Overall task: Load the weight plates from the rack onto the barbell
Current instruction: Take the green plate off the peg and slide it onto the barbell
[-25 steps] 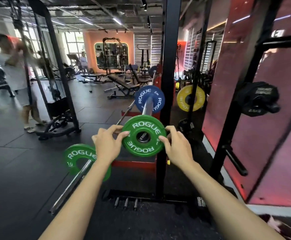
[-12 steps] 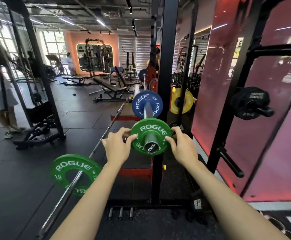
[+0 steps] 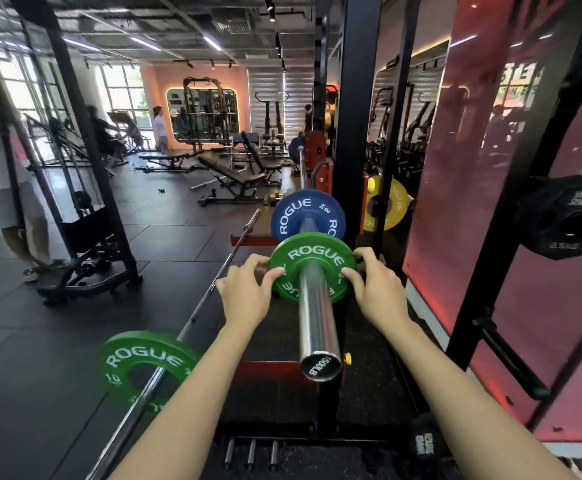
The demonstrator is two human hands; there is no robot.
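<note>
Gym floor [image 3: 165,244], dark mats. Left hand [image 3: 244,299] and right hand [image 3: 379,296] gripping green plate [image 3: 312,252] between them. Threaded on barbell [image 3: 315,323], blue plate [image 3: 303,213] beyond.

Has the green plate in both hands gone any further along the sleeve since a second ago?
Yes. The green plate has slid up the barbell sleeve toward the blue plate; far more bare sleeve now shows on this side of it.

Green ROGUE plate [image 3: 312,258] upright, partway along chrome barbell sleeve [image 3: 316,323], blue ROGUE plate [image 3: 294,211] seated further in, black plate [image 3: 565,216] on rack peg.
</note>
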